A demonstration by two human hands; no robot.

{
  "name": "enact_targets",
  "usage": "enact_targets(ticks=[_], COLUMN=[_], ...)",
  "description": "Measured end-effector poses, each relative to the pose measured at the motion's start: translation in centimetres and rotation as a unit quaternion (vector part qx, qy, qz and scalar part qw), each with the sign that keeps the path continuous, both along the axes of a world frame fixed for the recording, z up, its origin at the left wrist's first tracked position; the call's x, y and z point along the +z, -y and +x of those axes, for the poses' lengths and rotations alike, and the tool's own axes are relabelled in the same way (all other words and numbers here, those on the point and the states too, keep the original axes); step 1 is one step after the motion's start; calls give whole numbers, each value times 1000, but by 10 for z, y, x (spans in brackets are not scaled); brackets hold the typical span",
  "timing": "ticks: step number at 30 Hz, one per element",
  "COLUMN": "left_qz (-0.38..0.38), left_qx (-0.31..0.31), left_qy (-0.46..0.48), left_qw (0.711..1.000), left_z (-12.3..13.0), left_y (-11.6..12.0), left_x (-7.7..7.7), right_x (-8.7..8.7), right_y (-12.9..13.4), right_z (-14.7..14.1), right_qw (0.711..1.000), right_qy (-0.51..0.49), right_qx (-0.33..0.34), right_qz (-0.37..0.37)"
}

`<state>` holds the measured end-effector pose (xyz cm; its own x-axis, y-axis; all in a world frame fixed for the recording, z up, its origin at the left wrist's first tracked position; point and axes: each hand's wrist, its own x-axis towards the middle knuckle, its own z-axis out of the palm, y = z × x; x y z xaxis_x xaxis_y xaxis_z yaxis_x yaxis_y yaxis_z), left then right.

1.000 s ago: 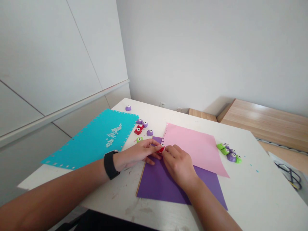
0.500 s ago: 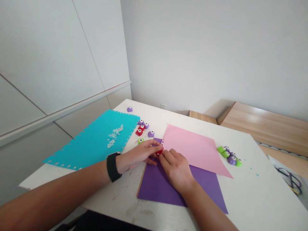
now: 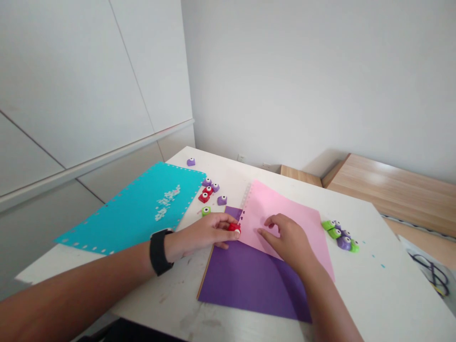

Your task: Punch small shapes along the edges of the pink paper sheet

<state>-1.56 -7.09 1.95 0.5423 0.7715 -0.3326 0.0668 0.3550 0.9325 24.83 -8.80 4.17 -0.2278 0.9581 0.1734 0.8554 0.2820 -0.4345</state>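
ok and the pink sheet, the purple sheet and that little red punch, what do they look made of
The pink sheet and purple sheet look like coloured card or heavy paper: matte, flat, and the pink one has small shapes punched along one edge. The red craft punch looks like glossy moulded plastic, judging by its smooth shine, though the left hand hides much of it.

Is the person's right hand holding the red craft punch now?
No, the red craft punch sits at the fingertips of the left hand, while the right hand rests on the pink paper.
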Motion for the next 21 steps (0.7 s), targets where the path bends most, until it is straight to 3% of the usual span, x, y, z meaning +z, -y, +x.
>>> enact_targets(ticks=[7, 10, 13, 16, 18, 21], left_qz=[60, 56, 53, 53, 56, 67], left_qx=[-47, -47, -51, -56, -61, -66], left_qy=[-10, -21, -27, -29, -26, -25], left_qw=[997, 997, 997, 997, 996, 995], left_z=[1, 1, 0, 0, -1, -3], left_y=[-2, -4, -5, -4, -4, -4], left_x=[0, -3, -3, -1, 0, 0], right_x=[-18, -17, -5, 13, 22, 28], right_y=[-24, -48, -78, -103, -113, -118], right_z=[23, 31, 35, 36, 35, 33], right_qw=[991, 988, 992, 994, 990, 989], right_qy=[-34, -72, -89, -110, -117, -117], right_qx=[-39, -34, -17, -3, 6, 30], right_qz=[125, 134, 86, -22, -73, -86])
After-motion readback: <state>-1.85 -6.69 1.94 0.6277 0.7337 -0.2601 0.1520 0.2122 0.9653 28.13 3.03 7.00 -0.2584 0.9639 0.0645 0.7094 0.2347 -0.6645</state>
